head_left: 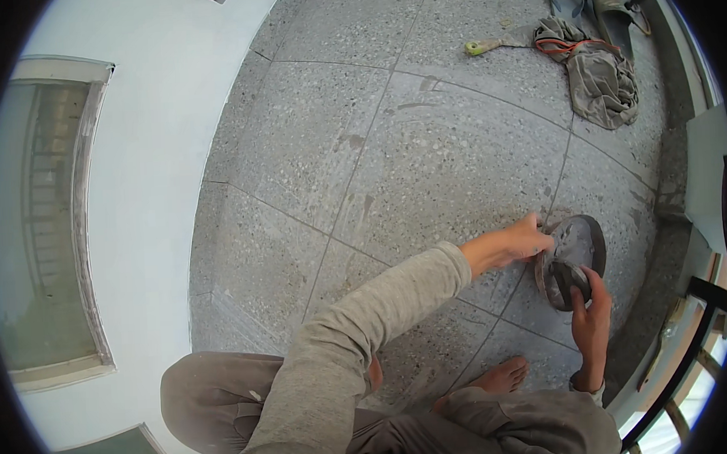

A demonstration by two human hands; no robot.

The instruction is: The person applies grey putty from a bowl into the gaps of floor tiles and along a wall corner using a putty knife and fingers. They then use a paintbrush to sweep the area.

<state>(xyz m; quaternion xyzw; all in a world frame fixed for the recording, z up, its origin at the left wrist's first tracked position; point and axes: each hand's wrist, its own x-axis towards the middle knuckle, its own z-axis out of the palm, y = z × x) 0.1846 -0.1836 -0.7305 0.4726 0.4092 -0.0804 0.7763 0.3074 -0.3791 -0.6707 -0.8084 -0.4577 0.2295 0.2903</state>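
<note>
While the right hand (591, 318) is wrapped around a dark scraper-like tool (571, 281), a round grey pan (572, 258) is gripped at its near rim by the left hand (520, 243), tilted just above the speckled terrazzo floor (425, 159). Bare toes (504, 377) are seen below. Further out, a crumpled grey cloth (600, 79) is left near the wall.
</note>
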